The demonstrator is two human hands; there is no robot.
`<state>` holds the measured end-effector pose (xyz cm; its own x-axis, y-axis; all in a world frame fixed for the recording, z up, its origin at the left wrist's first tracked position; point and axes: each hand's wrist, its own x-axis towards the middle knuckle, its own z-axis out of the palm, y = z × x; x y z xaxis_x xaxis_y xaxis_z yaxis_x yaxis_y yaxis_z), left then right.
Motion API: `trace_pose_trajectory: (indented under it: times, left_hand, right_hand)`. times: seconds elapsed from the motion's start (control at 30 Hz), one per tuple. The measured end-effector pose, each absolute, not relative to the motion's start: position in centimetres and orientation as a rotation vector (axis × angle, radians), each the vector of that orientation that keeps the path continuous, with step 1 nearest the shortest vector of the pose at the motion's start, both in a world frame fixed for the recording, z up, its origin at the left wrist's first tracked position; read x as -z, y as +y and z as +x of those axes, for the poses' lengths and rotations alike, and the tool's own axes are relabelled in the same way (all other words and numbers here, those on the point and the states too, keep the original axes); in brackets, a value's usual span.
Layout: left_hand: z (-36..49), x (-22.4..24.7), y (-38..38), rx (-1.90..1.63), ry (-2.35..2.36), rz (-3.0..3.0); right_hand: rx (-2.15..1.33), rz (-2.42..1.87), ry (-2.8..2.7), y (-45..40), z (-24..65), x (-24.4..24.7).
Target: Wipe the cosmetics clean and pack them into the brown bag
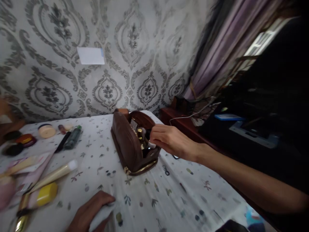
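A brown leather-look makeup bag (126,145) stands unzipped on the patterned white cloth (142,199). Its gold zipper hangs open, and small cosmetics, one with a gold cap (139,133), show inside. My right hand (170,140) reaches into the bag's right side with its fingers curled together. A whitish item (152,145) shows just under the fingertips; whether they grip it is hidden. Low in the view, my left hand (88,211) is closed around a white wipe or tissue (101,215), partly cut off by the lower edge.
Cosmetics lie at left: a yellow-capped bottle (47,194), a cream tube (56,174), a dark green bottle (73,138) and a round compact (46,131). Behind stands a patterned wall (130,80). Right of the table are a reddish-brown surface (173,116) and a white cable (190,115).
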<state>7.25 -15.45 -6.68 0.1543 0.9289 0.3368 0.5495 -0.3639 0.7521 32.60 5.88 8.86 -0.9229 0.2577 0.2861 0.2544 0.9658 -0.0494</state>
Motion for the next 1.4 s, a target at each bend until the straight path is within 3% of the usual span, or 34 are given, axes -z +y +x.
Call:
trace_pose_trajectory:
  times: [0.37, 0.57, 0.7, 0.87, 1.13, 1.4]
  left_hand:
    - [7.0, 4.2, -15.4, -1.063, 1.622, 1.787]
    - [6.7, 4.2, -15.2, -1.177, 1.577, 1.778]
    - [6.7, 4.2, -15.0, -1.265, 1.507, 1.711]
    - [6.1, 4.6, -14.6, -1.411, 1.528, 1.431]
    - [5.5, 4.9, -14.5, -1.529, 1.456, 1.265]
    - [5.6, 4.8, -14.8, -1.559, 1.429, 1.344]
  right_hand:
    - [-0.432, -0.192, -2.713, -0.9, 27.9, -3.9]
    - [-0.849, -0.203, -2.668, -2.6, 24.0, -0.6]
    - [-1.247, -0.397, -2.382, -3.9, 20.6, 2.6]
    - [-1.832, -0.811, -1.620, -3.8, 15.1, 5.2]
    - [-1.723, -0.957, -1.542, 0.6, 4.3, 5.3]
    - [-1.277, -0.767, -1.978, -1.2, 5.0, 7.4]
